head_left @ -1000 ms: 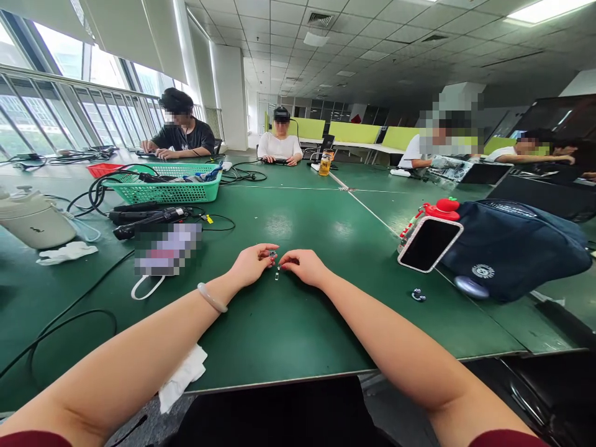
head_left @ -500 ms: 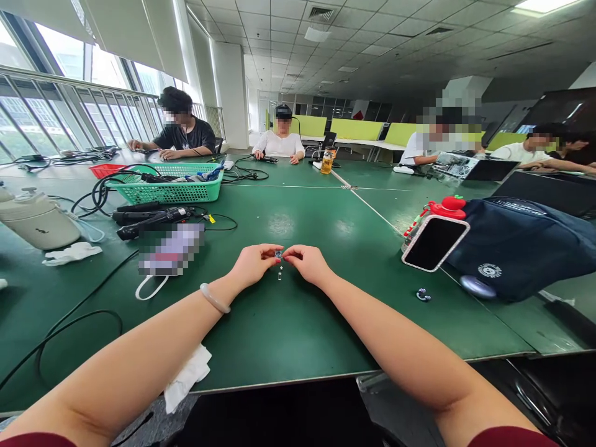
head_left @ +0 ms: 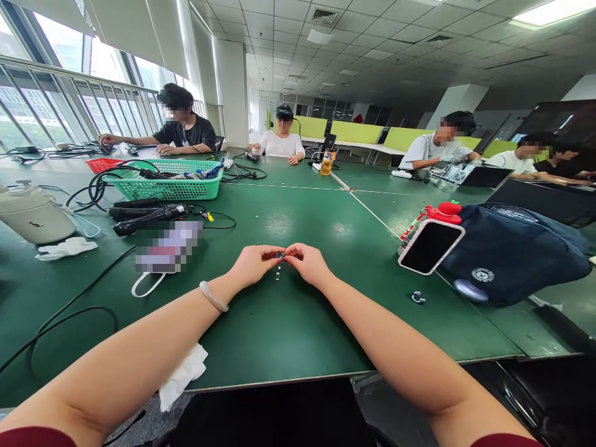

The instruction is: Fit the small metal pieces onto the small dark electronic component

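Note:
My left hand (head_left: pixel 251 267) and my right hand (head_left: pixel 308 261) meet over the middle of the green table, fingertips pinched together. Between them is a small dark piece (head_left: pixel 279 255) with light specks, like a tiny circuit board; its exact kind is too small to make out. Both hands grip it, and the fingers cover part of it. Just below, a small white strip (head_left: pixel 277 276) shows against the table; whether it hangs from the piece or lies on the surface I cannot tell.
To the left are a purple pouch-like item (head_left: pixel 170 245), black tools (head_left: pixel 149 217), a green basket (head_left: pixel 167 186) and a beige bottle (head_left: pixel 35 214). At right stand a phone (head_left: pixel 431 246), earbuds (head_left: pixel 418 297) and a navy bag (head_left: pixel 521 248). Several co-workers sit around the table.
My fingertips have come slightly closer around the small piece, covering more of it. The view has shifted a little. The co-worker at left has stretched an arm further left.

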Demonstrator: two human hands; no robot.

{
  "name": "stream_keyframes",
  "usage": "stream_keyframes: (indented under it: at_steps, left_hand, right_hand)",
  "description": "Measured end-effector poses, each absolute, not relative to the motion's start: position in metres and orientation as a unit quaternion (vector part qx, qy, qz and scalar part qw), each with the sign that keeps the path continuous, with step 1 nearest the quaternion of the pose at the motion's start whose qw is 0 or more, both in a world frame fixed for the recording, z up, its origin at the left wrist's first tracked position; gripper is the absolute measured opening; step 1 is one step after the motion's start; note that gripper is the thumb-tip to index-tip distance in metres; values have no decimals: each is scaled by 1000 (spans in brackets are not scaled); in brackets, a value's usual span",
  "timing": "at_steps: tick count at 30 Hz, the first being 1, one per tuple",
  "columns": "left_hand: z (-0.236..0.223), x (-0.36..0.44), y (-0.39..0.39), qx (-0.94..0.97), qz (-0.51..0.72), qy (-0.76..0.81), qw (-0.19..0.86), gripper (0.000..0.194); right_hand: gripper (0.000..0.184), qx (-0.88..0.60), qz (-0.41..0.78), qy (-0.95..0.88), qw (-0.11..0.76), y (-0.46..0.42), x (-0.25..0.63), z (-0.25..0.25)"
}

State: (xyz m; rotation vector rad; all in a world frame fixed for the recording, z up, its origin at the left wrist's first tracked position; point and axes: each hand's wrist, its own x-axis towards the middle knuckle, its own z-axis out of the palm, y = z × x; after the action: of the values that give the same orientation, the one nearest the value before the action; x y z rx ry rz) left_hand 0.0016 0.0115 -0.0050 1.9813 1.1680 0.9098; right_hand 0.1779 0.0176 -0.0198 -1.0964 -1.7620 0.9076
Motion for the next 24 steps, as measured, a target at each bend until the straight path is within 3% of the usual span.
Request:
stream_keyframes:
  at_steps: [17, 24]
  left_hand:
    - [-1, 3, 12, 752, 355, 440, 338, 38]
    - [-6, -11, 31, 739, 335, 500, 303, 36]
  right_hand:
    - [16, -459, 252, -758, 389, 13, 181, -12]
    - [7, -449, 164, -829, 289, 18, 179, -19]
